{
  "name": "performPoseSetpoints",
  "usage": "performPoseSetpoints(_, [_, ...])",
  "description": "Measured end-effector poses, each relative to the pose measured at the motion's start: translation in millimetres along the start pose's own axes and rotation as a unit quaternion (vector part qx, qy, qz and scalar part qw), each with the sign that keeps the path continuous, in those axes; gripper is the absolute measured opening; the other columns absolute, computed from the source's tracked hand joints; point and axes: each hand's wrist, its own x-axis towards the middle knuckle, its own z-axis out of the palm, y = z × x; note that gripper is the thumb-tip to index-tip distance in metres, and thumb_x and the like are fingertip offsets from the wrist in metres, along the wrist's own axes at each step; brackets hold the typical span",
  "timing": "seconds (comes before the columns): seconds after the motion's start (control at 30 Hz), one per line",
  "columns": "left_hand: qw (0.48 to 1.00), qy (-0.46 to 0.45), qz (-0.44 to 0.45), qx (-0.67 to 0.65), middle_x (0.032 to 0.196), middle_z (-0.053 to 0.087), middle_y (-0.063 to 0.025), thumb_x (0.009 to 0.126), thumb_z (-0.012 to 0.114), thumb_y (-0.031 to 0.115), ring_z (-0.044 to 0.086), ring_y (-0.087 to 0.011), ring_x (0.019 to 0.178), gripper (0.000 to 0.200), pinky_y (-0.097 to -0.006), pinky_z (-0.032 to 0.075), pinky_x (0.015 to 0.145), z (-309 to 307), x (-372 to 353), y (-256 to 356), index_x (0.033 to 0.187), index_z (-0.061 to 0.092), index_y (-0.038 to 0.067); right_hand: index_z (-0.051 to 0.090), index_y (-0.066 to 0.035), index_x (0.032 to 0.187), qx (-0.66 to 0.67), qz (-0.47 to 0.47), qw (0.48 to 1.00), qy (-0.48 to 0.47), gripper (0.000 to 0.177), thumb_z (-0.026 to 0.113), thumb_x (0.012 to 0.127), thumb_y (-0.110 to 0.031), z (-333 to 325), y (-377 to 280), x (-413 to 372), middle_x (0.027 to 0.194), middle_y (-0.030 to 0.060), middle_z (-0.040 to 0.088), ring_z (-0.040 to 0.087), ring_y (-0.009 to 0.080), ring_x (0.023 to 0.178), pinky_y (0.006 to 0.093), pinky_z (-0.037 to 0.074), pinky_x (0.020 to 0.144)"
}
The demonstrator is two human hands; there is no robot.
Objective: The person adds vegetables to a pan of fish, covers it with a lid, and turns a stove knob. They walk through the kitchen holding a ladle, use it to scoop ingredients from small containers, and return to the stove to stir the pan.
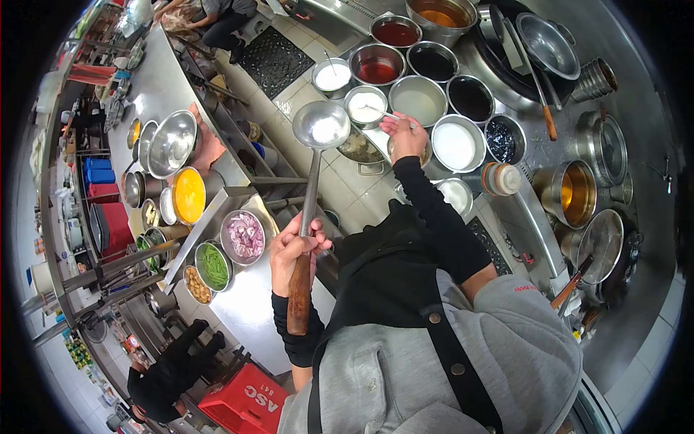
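Note:
My left hand (295, 244) is wrapped round the handle of a long metal ladle (313, 173) with a wooden grip; its round bowl points away from me and looks bare. My right hand (405, 135) pinches the thin handle of a metal spoon (383, 113). The spoon's far end rests in a metal container of white powder (361, 108). Beside that stands another container of white powder (333, 77) with its own spoon. A pot of cloudy pale liquid (418, 103) and a pot of white contents (455, 145) sit close to my right hand.
Pots of red sauce (378, 66) and dark liquid (470, 99) crowd the seasoning station. On the left are bowls of sliced onion (244, 235), green vegetables (213, 265) and yellow liquid (189, 195). A wok (499, 43) is at upper right. Other people (173, 369) are nearby.

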Motion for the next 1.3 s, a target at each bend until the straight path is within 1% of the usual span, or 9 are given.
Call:
performPoseSetpoints(0.1, [1.000,-0.007,-0.008,-0.006,0.101,0.050,-0.0086,0.076,0.049,-0.005,0.054,-0.0134,0.083,0.058,-0.0258,0.052,0.074,2,1,-2,0.132,0.040,-0.016,0.060,0.008,0.101,-0.155,-0.122,0.968,-0.154,0.023,0.046,0.100,-0.010,14,-16,-29,0.081,0.0171,0.069,0.068,0.0203,0.065,0.0292,0.055,0.061])
performPoseSetpoints(0.23, [1.000,-0.019,-0.009,-0.017,0.101,0.050,-0.0087,0.076,0.050,-0.005,0.054,-0.0135,0.083,0.056,-0.0256,0.052,0.074,3,1,-4,0.130,0.041,-0.015,0.063,0.005,0.099,-0.307,-0.250,0.915,-0.073,0.022,0.050,0.097,-0.014,10,1,-2,0.077,0.0128,0.069,0.068,0.0185,0.063,0.0299,0.053,0.062])
performPoseSetpoints(0.37, [1.000,-0.019,0.000,0.013,0.100,0.050,-0.0085,0.075,0.049,-0.004,0.054,-0.0135,0.084,0.054,-0.0256,0.052,0.074,6,-5,-5,0.128,0.042,-0.015,0.061,0.009,0.100,-0.287,-0.137,0.948,-0.010,0.021,0.049,0.098,-0.008,8,36,33,0.079,0.0157,0.069,0.068,0.0188,0.062,0.0291,0.056,0.059])
performPoseSetpoints(0.47, [1.000,-0.008,-0.002,0.017,0.099,0.050,-0.0083,0.075,0.049,-0.004,0.054,-0.0134,0.083,0.053,-0.0258,0.052,0.073,3,-7,-7,0.127,0.043,-0.015,0.060,0.009,0.098,-0.145,-0.096,0.985,0.012,0.019,0.050,0.094,-0.006,13,56,41,0.077,0.0180,0.068,0.067,0.0217,0.056,0.0306,0.056,0.054])
performPoseSetpoints(0.77, [0.999,-0.010,-0.008,0.034,0.101,0.052,-0.0064,0.076,0.049,-0.002,0.055,-0.0124,0.085,0.052,-0.0266,0.051,0.076,0,-9,-11,0.126,0.046,-0.013,0.054,0.013,0.106,0.069,0.009,0.998,0.000,0.024,0.047,0.100,-0.009,-7,9,-3,0.084,0.0240,0.067,0.068,0.0239,0.065,0.0300,0.058,0.059])
performPoseSetpoints(0.9, [1.000,-0.027,-0.010,-0.003,0.101,0.054,-0.0092,0.078,0.054,-0.003,0.058,-0.0141,0.082,0.050,-0.0277,0.055,0.076,-2,-9,-16,0.126,0.046,-0.012,0.061,0.006,0.108,-0.229,-0.140,0.936,-0.227,0.022,0.049,0.099,-0.010,-10,-22,-57,0.088,0.0165,0.069,0.068,0.0203,0.071,0.0299,0.056,0.067])
performPoseSetpoints(1.0, [0.998,-0.057,-0.010,0.000,0.106,0.050,-0.0104,0.076,0.049,0.000,0.055,-0.0145,0.089,0.052,-0.0265,0.052,0.079,-2,-15,-15,0.126,0.042,-0.017,0.061,0.004,0.105,-0.381,-0.388,0.820,-0.177,0.019,0.051,0.097,-0.010,-34,-57,-93,0.085,0.0160,0.068,0.069,0.0197,0.068,0.0335,0.055,0.063])
performPoseSetpoints(1.17, [0.998,-0.067,-0.010,0.001,0.107,0.049,-0.0127,0.076,0.048,-0.001,0.054,-0.0158,0.089,0.056,-0.0265,0.052,0.080,-10,-35,-23,0.128,0.038,-0.018,0.064,0.005,0.103,-0.382,-0.228,0.895,-0.026,0.019,0.053,0.095,-0.008,-120,-86,-101,0.082,0.0155,0.070,0.069,0.0197,0.069,0.0327,0.055,0.065])
performPoseSetpoints(1.3, [0.998,-0.068,-0.011,-0.010,0.107,0.049,-0.0133,0.077,0.048,-0.002,0.054,-0.0160,0.089,0.056,-0.0257,0.052,0.079,-14,-49,-29,0.129,0.037,-0.019,0.065,0.005,0.103,-0.303,-0.203,0.931,0.015,0.022,0.053,0.098,-0.013,-150,-104,-110,0.083,0.0137,0.071,0.067,0.0143,0.070,0.0275,0.053,0.065])
